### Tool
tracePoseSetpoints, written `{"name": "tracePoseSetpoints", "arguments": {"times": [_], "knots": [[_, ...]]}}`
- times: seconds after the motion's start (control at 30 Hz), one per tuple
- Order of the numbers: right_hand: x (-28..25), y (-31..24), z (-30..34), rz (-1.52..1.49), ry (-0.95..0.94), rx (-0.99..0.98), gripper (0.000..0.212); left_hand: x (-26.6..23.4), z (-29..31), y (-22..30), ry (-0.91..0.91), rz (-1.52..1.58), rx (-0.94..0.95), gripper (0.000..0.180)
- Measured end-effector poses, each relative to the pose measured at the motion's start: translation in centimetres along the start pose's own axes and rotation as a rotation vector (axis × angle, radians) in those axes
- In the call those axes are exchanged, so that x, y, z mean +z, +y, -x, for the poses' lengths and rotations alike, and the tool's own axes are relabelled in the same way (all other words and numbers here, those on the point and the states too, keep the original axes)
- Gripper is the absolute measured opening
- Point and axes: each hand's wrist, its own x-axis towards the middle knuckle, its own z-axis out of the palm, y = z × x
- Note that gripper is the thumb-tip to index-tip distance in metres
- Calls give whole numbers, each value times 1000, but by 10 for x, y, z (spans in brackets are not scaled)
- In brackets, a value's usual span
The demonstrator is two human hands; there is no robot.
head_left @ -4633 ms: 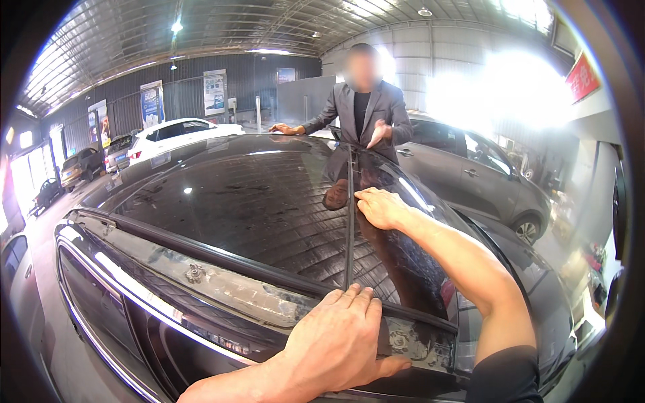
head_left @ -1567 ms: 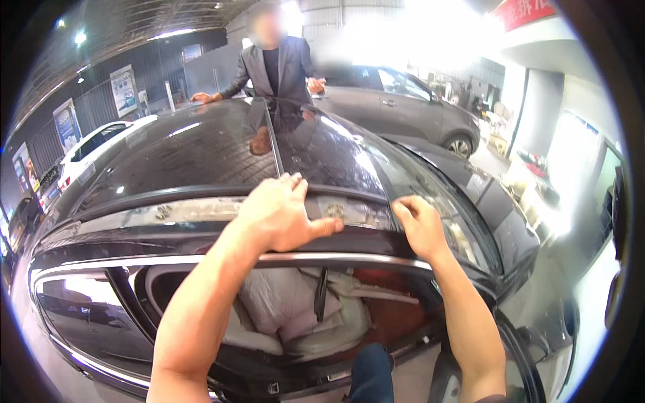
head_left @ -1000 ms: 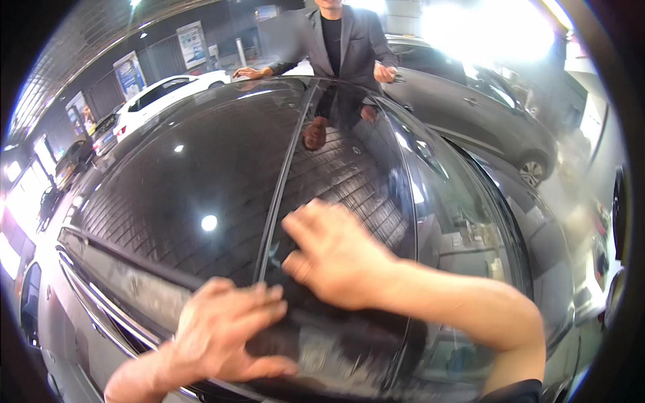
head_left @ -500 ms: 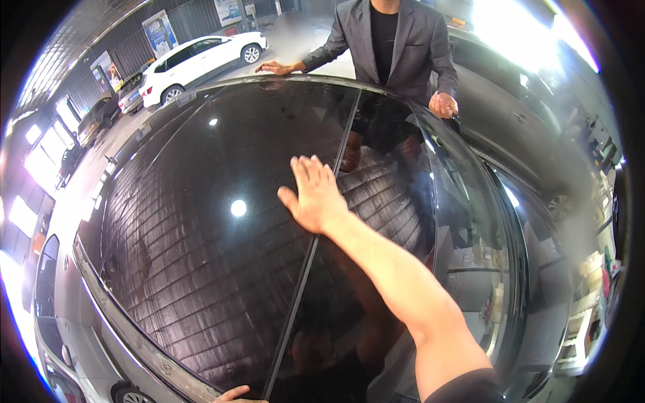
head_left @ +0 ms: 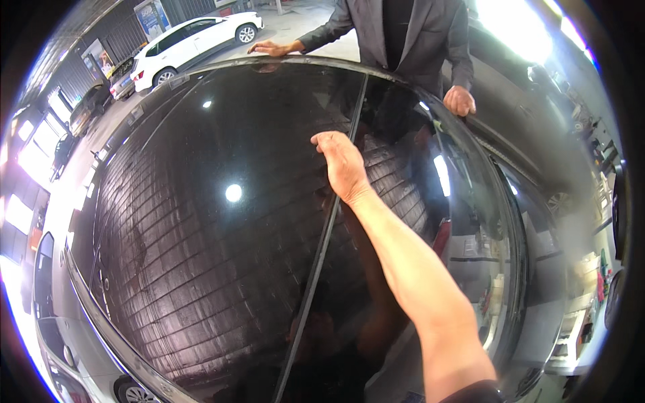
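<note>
A glossy black car roof [head_left: 201,235] spreads across the view, with a narrow seam strip [head_left: 310,289] running from its near edge to its far edge. My right arm reaches over it from the lower right. Just above the roof, beside the seam, is my right hand [head_left: 346,168], its fingers curled in and pressed together, with nothing visible in them. Whether the fingertips touch the surface I cannot tell. My left hand is out of the picture.
Across the car stands a person in a grey jacket [head_left: 430,40]; one of their hands [head_left: 272,48] rests at the roof's far edge, the other [head_left: 459,101] is near its right side. A white car [head_left: 195,46] is parked beyond, and a silver car [head_left: 84,342] stands left.
My right hand has gone from spread flat over the roof to curled, moving slightly farther away and right. My left hand, at the lower edge before, has left the view.
</note>
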Motion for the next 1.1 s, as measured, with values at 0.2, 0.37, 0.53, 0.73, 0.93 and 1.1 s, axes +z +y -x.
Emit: {"name": "tracePoseSetpoints", "arguments": {"times": [0.2,0.37,0.53,0.73,0.93,1.1], "knots": [[-9,-3,-4,-75,63,30,45,-31,-239,-23,-23,-107,429,36],[-1,-9,-7,-349,36,189,49,-24,-378,-71,-104,190,26,37],[-20,-13,-12,-407,-69,332,55,-9,-379,-88,-66,32,138,39],[-28,9,-64,-346,107,326,60,-11,-378,-80,-155,27,61,43],[-20,11,-68,-243,4,308,58,-15,-374,-84,-156,72,39,41],[-39,33,-92,-369,153,284,53,-3,-372,-82,-113,182,76,44]]}}
